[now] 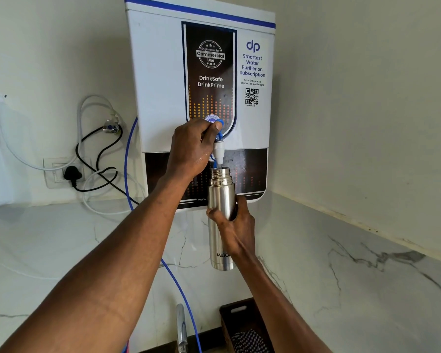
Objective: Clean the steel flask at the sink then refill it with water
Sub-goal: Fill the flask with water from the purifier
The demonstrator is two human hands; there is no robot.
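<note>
Left arm reaches up and forward from the lower left, wrist slightly bent, left hand at the tap of the water purifier mounted on the wall. Fingers of this hand are curled around the blue tap lever, thumb on top of it, pressing at the tip. Right arm comes up from the lower right; right hand grips the steel flask around its middle, fingers wrapped from behind, thumb across the front. Flask is upright, cap off, open threaded mouth directly under the white tap spout, a small gap between the 2. Whether water is running: cannot tell. Flask is held in the air in front of the purifier's dark lower panel, its base above the marble counter. Left of the purifier: wall socket with a black plug in it, black cord and white tubing looping above. A blue hose runs down from behind the purifier, passing under the left forearm. At the bottom edge: a metal faucet and a dark tray with a patterned cloth in it.
</note>
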